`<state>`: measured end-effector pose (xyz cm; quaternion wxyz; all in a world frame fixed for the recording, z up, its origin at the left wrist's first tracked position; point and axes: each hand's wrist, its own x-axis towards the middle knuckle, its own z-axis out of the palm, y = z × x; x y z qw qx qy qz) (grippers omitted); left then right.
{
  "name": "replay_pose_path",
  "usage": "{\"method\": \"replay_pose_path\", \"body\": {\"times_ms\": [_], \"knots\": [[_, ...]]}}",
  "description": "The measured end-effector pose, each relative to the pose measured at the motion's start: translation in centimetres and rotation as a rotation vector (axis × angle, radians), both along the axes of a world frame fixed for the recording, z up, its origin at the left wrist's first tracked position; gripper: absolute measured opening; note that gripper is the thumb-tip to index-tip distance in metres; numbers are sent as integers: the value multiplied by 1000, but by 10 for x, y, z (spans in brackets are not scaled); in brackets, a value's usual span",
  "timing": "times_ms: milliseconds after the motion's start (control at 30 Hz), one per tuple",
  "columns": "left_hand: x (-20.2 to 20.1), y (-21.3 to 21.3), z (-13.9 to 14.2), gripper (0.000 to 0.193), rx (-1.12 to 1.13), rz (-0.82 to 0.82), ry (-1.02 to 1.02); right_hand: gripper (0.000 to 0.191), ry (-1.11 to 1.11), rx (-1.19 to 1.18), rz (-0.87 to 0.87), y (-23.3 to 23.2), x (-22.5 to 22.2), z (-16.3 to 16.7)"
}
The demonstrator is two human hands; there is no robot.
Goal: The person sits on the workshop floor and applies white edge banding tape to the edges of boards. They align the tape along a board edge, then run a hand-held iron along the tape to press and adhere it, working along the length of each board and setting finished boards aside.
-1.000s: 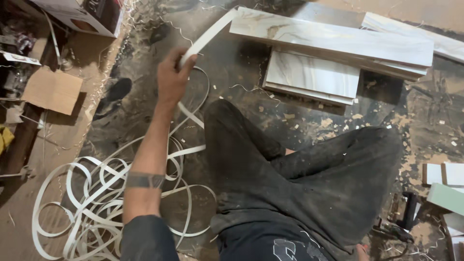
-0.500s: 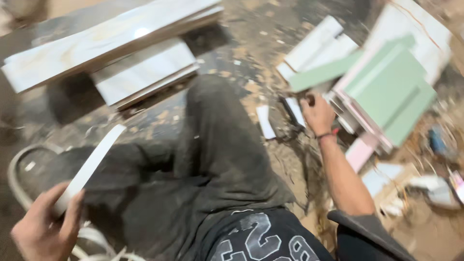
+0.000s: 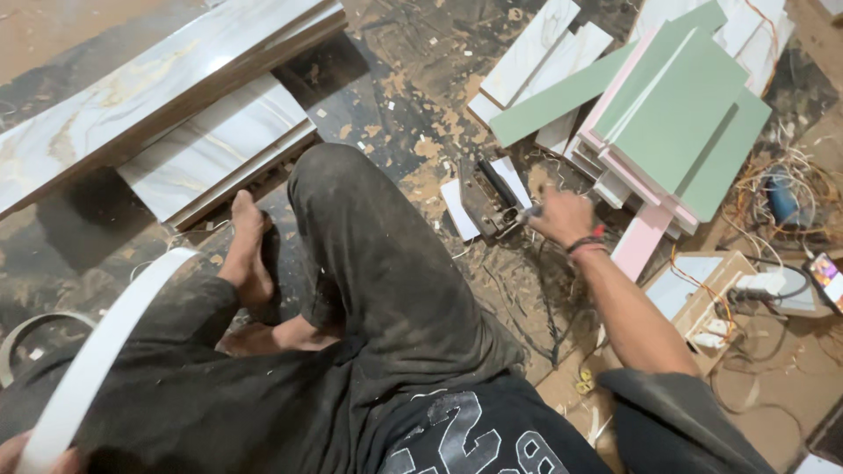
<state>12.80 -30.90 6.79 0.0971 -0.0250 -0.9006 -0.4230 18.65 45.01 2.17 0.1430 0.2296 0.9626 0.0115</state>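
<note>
Head view: the right hand, at center right of the frame, has closed its fingers on a small dark tool lying on the sawdust-strewn floor; 0.5 s ago it was only arriving there. The left hand, at the lower left corner, stays clamped on the white edge-banding strip, which runs across the dark trouser leg. Green panels lie at upper right.

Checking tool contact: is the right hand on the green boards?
No, the right hand rests on a dark tool on the floor, apart from the green boards.
</note>
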Motion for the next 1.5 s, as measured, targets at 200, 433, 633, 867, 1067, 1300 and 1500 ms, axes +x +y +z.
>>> {"method": "replay_pose_path", "body": {"times_ms": [200, 433, 633, 867, 1067, 1300, 1500], "knots": [[-56, 67, -12, 26, 71, -194, -27, 32, -283, 34, -24, 24, 54, -5], [-94, 62, 19, 27, 57, -194, -4, 40, 134, -41, 241, -45, 19, -29], [-125, 8, 58, 28, 9, -96, 0, 46, 411, -992, 363, -173, -128, -22], [-180, 74, -13, 51, 138, -375, -318, 54, 314, -1497, 554, -278, -260, -1], [-196, 121, -63, 38, 395, -362, -443, 50, 59, -1378, 771, -333, -293, -25], [-210, 55, -84, 44, -277, -302, -645, 31, -77, -1476, 724, -341, -313, -79], [-222, 88, -117, 49, 92, -613, -322, 26, -356, -1305, 832, -417, -343, -89]]}}
